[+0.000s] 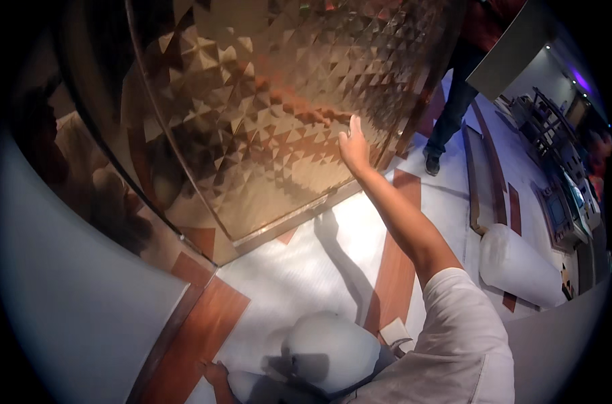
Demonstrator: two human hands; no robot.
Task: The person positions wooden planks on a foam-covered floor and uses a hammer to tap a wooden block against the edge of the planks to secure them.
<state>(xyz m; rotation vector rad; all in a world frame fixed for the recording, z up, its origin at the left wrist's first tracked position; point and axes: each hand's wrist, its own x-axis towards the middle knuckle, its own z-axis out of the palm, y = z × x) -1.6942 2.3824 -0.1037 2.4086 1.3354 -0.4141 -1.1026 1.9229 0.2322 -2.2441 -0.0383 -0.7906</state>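
A large gold-bronze panel (272, 135) with a faceted, mirror-like surface stands in front of me. My right hand (354, 148) reaches out to its lower right part, fingers stretched, with the fingertips at the surface; the fingertips look whitish, and I cannot make out anything held there. The panel reflects my reaching arm. Low on the left, my left hand (215, 374) hangs near the floor beside a pale rounded shape (333, 353), which looks like my bent knee. Its fingers are small in view but seem apart, with nothing visible in them.
A metal strip (285, 223) edges the panel's base. White floor with reddish-brown wood bands (400, 249) lies below. Another person's dark-trousered leg (451, 118) stands beyond the panel. Right of me lie a white wrapped roll (518, 266) and assorted equipment (562, 215). A pale wall (77, 296) rises at left.
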